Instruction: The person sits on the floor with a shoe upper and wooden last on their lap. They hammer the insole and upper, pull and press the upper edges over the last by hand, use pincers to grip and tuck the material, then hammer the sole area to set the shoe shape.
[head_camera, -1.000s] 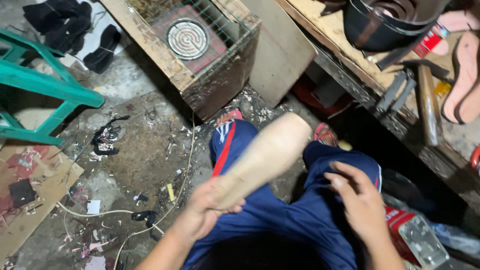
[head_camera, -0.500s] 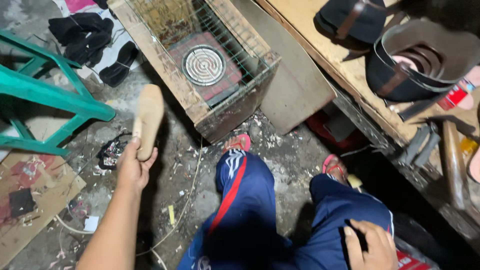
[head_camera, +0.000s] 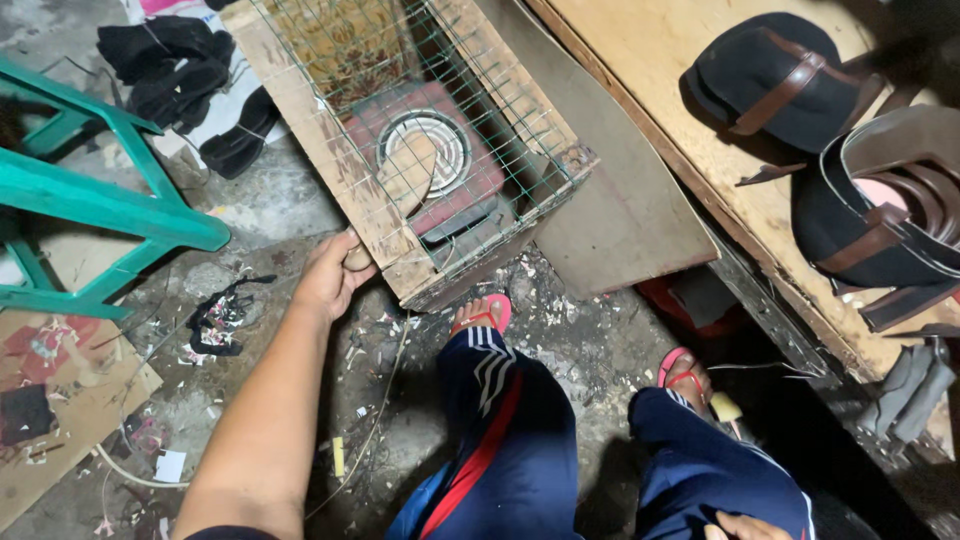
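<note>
Already at the heater cage

Left hand (head_camera: 330, 275) is closed around the near end of a tan shoe sole (head_camera: 405, 185), which reaches in through the open side of the wood-and-wire-mesh cage (head_camera: 300, 120) and lies over the round coil of the red electric heater (head_camera: 475, 185). So the sole looks placed for warming but not let go. Right hand (head_camera: 745, 525) rests on the right knee, barely in view; whether it is open or closed I cannot tell
</note>
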